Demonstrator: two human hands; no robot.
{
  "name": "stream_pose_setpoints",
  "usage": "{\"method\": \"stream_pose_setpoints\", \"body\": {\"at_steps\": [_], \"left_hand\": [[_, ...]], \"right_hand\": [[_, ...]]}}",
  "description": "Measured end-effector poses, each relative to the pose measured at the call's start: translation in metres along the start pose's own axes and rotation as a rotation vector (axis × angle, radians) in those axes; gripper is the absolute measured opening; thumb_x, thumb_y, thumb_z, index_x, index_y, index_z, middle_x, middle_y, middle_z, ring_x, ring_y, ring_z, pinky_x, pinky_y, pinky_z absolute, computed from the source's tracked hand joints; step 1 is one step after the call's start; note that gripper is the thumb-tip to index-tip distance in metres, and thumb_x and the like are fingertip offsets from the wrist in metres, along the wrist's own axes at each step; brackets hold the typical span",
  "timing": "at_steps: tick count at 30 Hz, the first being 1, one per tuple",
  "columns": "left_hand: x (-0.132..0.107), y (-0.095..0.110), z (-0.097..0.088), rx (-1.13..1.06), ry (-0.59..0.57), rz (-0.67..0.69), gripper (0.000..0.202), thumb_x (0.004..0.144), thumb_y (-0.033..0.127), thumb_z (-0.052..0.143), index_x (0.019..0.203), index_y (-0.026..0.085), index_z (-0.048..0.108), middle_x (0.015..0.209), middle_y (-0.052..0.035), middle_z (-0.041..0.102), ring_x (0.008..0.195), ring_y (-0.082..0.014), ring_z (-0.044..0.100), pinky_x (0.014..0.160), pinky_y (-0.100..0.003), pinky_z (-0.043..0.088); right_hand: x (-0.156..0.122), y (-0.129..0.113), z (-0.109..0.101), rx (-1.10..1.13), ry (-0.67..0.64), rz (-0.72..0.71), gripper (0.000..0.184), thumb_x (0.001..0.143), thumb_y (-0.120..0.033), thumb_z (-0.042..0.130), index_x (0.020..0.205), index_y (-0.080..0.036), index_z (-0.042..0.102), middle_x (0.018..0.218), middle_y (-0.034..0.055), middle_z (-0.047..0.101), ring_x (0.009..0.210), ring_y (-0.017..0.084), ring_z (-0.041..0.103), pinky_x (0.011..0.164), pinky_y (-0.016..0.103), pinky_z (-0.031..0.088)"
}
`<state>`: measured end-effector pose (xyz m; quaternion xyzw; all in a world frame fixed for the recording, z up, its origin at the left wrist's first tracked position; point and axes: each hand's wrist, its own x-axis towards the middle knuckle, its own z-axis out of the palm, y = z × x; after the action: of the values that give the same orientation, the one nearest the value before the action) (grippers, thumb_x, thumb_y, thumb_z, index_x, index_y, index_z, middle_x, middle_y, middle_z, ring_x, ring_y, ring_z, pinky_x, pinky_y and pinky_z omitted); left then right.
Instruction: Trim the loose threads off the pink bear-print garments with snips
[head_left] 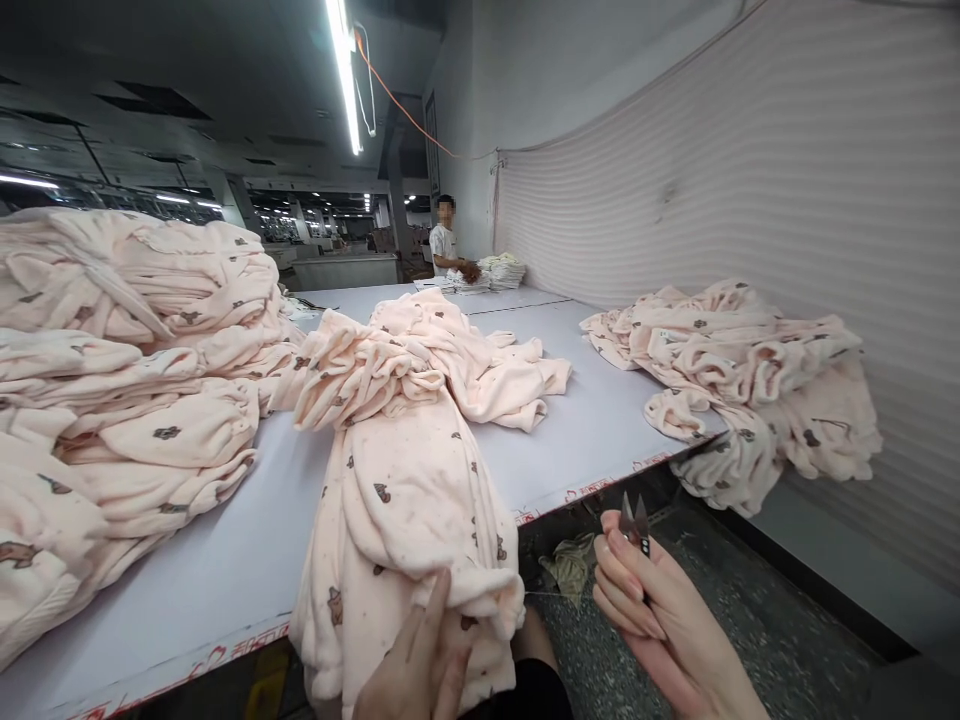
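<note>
A pale pink fleece garment [409,480] with small brown printed figures lies over the table's front edge and hangs down toward me. My left hand [420,660] grips its lower end, index finger lying along the cloth. To the right, apart from the garment, my right hand [645,600] is closed around small thread snips [634,522]. Their two pointed blades stick up past my thumb, slightly apart. A thin pale thread [551,596] seems to run from the garment's edge toward my right hand; its far end is hard to make out.
On the left of the white table [247,560] rises a big heap of similar pink garments [135,400]. Another pile [742,370] overhangs the right edge beside a striped cloth wall [712,180]. A person [445,240] stands at the far end near stacked cloth [501,270].
</note>
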<state>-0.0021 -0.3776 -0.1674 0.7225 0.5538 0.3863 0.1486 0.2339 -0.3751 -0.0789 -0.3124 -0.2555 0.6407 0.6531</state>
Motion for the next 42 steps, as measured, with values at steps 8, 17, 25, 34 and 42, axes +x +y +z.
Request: {"method": "stream_pose_setpoints", "body": {"at_steps": [8, 17, 25, 34, 42], "left_hand": [[0.061, 0.01, 0.001, -0.681, 0.09, -0.439, 0.063, 0.074, 0.044, 0.066, 0.128, 0.021, 0.045, 0.115, -0.0106, 0.059, 0.098, -0.0239, 0.064, 0.085, -0.036, 0.053], [0.079, 0.027, 0.016, -0.492, -0.005, -0.402, 0.086, 0.077, 0.05, 0.06, 0.144, 0.017, 0.017, 0.1, -0.0089, 0.061, 0.089, -0.0251, 0.064, 0.077, -0.038, 0.05], [0.113, 0.025, 0.027, -0.434, -0.062, -0.433, 0.089, 0.08, 0.042, 0.059, 0.148, 0.018, 0.007, 0.078, 0.0006, 0.059, 0.074, -0.02, 0.062, 0.072, -0.031, 0.045], [0.107, 0.01, 0.033, -1.032, -0.019, -0.651, 0.09, 0.075, 0.037, 0.07, 0.145, 0.031, 0.015, 0.082, 0.0031, 0.053, 0.071, -0.0121, 0.058, 0.066, -0.023, 0.048], [0.096, 0.028, 0.03, -1.086, 0.084, -0.731, 0.091, 0.069, 0.037, 0.076, 0.143, 0.033, 0.023, 0.075, 0.0053, 0.052, 0.067, -0.0108, 0.058, 0.064, -0.022, 0.049]], "right_hand": [[-0.003, 0.052, 0.02, -0.223, -0.326, 0.354, 0.031, 0.072, -0.039, 0.075, 0.085, -0.019, 0.055, 0.045, -0.0114, 0.044, 0.035, 0.001, 0.031, 0.04, 0.014, 0.024], [0.058, 0.09, 0.011, -0.471, -0.063, 0.011, 0.038, 0.071, -0.024, 0.067, 0.107, -0.015, 0.064, 0.065, -0.0041, 0.06, 0.054, 0.009, 0.051, 0.055, 0.021, 0.039], [0.068, 0.107, -0.004, -0.317, -0.136, 0.289, 0.024, 0.07, -0.025, 0.058, 0.09, -0.011, 0.061, 0.047, -0.0079, 0.05, 0.031, 0.001, 0.019, 0.033, 0.017, 0.01], [0.066, 0.083, -0.02, -0.886, -0.074, -0.225, 0.023, 0.076, -0.024, 0.062, 0.098, -0.019, 0.066, 0.095, 0.0058, 0.068, 0.091, 0.021, 0.062, 0.081, 0.029, 0.048], [0.068, 0.083, -0.017, -1.127, -0.215, -0.342, 0.026, 0.086, -0.024, 0.052, 0.105, -0.02, 0.069, 0.092, 0.0067, 0.068, 0.084, 0.02, 0.065, 0.074, 0.026, 0.049]]}}
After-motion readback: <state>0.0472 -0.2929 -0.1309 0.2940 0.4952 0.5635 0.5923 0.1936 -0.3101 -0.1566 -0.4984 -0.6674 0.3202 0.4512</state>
